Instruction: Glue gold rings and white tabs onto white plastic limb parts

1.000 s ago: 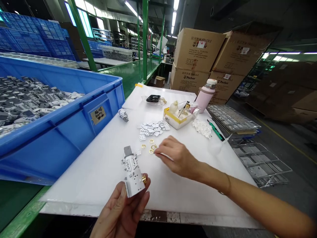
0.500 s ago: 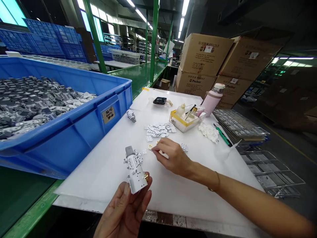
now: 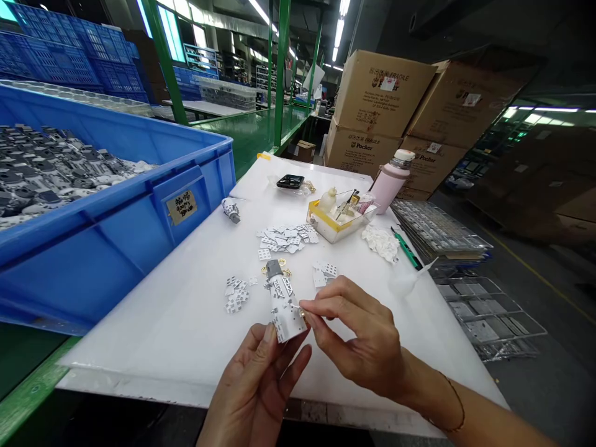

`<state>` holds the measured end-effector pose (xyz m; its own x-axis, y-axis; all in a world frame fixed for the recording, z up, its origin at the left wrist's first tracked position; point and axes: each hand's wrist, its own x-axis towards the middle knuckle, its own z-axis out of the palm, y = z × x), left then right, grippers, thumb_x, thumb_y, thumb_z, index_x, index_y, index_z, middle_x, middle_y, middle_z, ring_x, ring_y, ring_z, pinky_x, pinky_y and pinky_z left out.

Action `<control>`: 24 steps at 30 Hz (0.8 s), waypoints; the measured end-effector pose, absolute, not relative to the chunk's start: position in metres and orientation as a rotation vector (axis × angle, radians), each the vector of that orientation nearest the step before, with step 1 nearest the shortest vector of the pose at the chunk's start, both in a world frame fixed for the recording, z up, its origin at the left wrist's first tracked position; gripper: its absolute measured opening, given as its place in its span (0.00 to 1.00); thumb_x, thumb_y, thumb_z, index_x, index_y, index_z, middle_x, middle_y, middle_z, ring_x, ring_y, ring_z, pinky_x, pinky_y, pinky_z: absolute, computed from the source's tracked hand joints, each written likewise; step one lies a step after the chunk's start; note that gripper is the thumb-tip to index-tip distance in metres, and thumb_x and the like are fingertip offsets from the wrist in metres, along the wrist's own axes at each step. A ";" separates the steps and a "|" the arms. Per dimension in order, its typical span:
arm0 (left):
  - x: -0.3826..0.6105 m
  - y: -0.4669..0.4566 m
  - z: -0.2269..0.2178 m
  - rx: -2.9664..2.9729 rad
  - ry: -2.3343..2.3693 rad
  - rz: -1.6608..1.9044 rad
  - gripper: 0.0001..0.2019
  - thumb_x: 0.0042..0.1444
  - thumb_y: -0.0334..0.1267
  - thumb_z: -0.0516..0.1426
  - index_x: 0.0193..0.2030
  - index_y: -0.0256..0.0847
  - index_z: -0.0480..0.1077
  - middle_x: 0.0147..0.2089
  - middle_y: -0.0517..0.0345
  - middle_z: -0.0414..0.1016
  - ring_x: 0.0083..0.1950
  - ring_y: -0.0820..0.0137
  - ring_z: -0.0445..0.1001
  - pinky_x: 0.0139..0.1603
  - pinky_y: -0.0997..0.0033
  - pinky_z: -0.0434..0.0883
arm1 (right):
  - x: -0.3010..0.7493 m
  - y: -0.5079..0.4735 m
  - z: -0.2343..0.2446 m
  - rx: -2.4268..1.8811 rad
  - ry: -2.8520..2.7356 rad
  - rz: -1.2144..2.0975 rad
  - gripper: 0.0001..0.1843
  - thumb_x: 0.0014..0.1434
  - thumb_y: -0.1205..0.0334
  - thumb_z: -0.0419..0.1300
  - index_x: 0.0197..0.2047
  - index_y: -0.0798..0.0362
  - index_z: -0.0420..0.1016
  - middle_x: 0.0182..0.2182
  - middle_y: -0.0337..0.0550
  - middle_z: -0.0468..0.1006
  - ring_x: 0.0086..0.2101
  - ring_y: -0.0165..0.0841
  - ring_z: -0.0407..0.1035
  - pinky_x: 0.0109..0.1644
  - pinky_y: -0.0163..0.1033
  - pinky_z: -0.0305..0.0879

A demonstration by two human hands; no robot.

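My left hand [image 3: 256, 379] grips the lower end of a white plastic model part [image 3: 282, 304] with a grey tip, lattice strips and small holes. My right hand [image 3: 361, 338] is closed in a pinch against the part's right side; what its fingertips hold is too small to make out. A bit of gold shows on the part beside those fingertips. Beyond the grey tip lie a few gold rings [image 3: 282, 262]. To the left is a small pile of white perforated pieces [image 3: 236, 295], and flat white plates [image 3: 287, 238] are heaped farther back. More white plates [image 3: 325, 273] lie beyond my right hand.
A large blue crate [image 3: 116, 248] of grey-and-white parts borders the table's left. Toward the back stand a yellow-edged tray [image 3: 338, 233] with a bottle, and a pink flask [image 3: 391, 183]. A green cutter [image 3: 406, 248] lies right, beside crumpled white material [image 3: 380, 242]. Another model part [image 3: 230, 210] lies near the crate.
My right hand has come back from the gold rings to the side of the model part. My left hand has raised the part slightly and shifted it right. The view has turned a little.
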<state>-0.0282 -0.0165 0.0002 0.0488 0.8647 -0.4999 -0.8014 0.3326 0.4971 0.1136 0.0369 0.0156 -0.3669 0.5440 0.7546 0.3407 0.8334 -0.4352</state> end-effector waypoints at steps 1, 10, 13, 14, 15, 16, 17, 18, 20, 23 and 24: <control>-0.027 -0.016 0.001 0.093 0.841 1.275 0.07 0.53 0.38 0.64 0.36 0.40 0.73 0.48 0.50 0.79 0.59 0.55 0.71 0.56 0.57 0.72 | 0.114 0.037 0.015 -0.650 -2.000 0.221 0.08 0.59 0.76 0.57 0.41 0.64 0.76 0.29 0.50 0.74 0.32 0.33 0.68 0.33 0.38 0.69; -0.024 -0.013 0.000 0.059 0.825 1.274 0.04 0.55 0.34 0.62 0.34 0.36 0.72 0.42 0.53 0.79 0.44 0.64 0.78 0.45 0.58 0.77 | 0.114 0.038 0.015 -0.579 -2.082 -0.048 0.09 0.58 0.78 0.59 0.43 0.65 0.75 0.29 0.50 0.76 0.30 0.34 0.68 0.31 0.40 0.70; -0.025 -0.014 -0.001 0.069 0.814 1.276 0.04 0.57 0.34 0.61 0.35 0.35 0.72 0.41 0.53 0.79 0.44 0.65 0.78 0.44 0.58 0.76 | 0.115 0.038 0.015 -0.548 -2.102 -0.100 0.09 0.57 0.78 0.60 0.43 0.66 0.75 0.28 0.50 0.77 0.30 0.34 0.67 0.31 0.40 0.69; -0.026 -0.015 -0.001 0.073 0.813 1.276 0.04 0.57 0.34 0.61 0.35 0.35 0.72 0.41 0.53 0.79 0.44 0.64 0.78 0.45 0.58 0.76 | 0.115 0.038 0.015 -0.540 -2.113 -0.110 0.10 0.57 0.77 0.60 0.43 0.66 0.75 0.29 0.51 0.77 0.30 0.34 0.67 0.31 0.40 0.69; -0.026 -0.015 -0.001 0.077 0.813 1.277 0.04 0.57 0.35 0.61 0.35 0.36 0.71 0.40 0.54 0.79 0.44 0.64 0.78 0.45 0.57 0.76 | 0.116 0.038 0.015 -0.531 -2.126 -0.119 0.10 0.58 0.77 0.60 0.44 0.66 0.75 0.29 0.50 0.77 0.30 0.34 0.67 0.31 0.40 0.68; -0.026 -0.016 0.000 0.080 0.813 1.278 0.05 0.57 0.35 0.61 0.34 0.36 0.71 0.39 0.54 0.79 0.45 0.64 0.78 0.46 0.57 0.76 | 0.116 0.038 0.015 -0.525 -2.140 -0.125 0.10 0.58 0.77 0.59 0.44 0.66 0.75 0.29 0.50 0.77 0.30 0.34 0.67 0.31 0.40 0.68; -0.026 -0.017 0.000 0.083 0.815 1.278 0.06 0.56 0.36 0.62 0.33 0.37 0.71 0.39 0.55 0.79 0.45 0.63 0.78 0.47 0.58 0.76 | 0.117 0.038 0.015 -0.517 -2.154 -0.129 0.10 0.58 0.77 0.59 0.44 0.66 0.75 0.30 0.50 0.77 0.30 0.34 0.67 0.31 0.40 0.68; -0.026 -0.018 0.001 0.087 0.816 1.279 0.06 0.55 0.37 0.63 0.32 0.38 0.71 0.39 0.54 0.79 0.46 0.62 0.77 0.48 0.59 0.76 | 0.118 0.038 0.014 -0.508 -2.163 -0.136 0.10 0.58 0.76 0.59 0.45 0.66 0.74 0.30 0.50 0.77 0.29 0.34 0.67 0.31 0.40 0.68; -0.025 -0.019 0.004 0.093 0.820 1.283 0.07 0.54 0.39 0.64 0.31 0.39 0.72 0.41 0.54 0.79 0.49 0.61 0.77 0.50 0.61 0.75 | 0.120 0.039 0.013 -0.493 -2.181 -0.148 0.12 0.59 0.76 0.58 0.46 0.65 0.74 0.30 0.50 0.77 0.29 0.34 0.66 0.31 0.40 0.68; -0.025 -0.021 0.008 0.097 0.838 1.283 0.07 0.54 0.41 0.64 0.32 0.40 0.72 0.43 0.54 0.79 0.52 0.60 0.75 0.54 0.61 0.73 | 0.123 0.041 0.010 -0.465 -2.239 -0.147 0.15 0.60 0.75 0.56 0.50 0.64 0.72 0.32 0.50 0.76 0.30 0.35 0.66 0.32 0.41 0.68; -0.025 -0.021 0.008 0.098 0.848 1.281 0.07 0.54 0.41 0.64 0.32 0.40 0.72 0.43 0.54 0.79 0.52 0.60 0.75 0.55 0.60 0.72 | 0.124 0.042 0.009 -0.459 -2.261 -0.139 0.15 0.60 0.75 0.56 0.51 0.64 0.71 0.33 0.51 0.77 0.30 0.35 0.66 0.32 0.41 0.69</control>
<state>-0.0249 -0.0210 0.0084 0.0355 0.8660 -0.4988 -0.7979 0.3251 0.5077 0.1241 0.0417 0.0090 -0.6087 0.2807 0.7421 0.3693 0.9281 -0.0480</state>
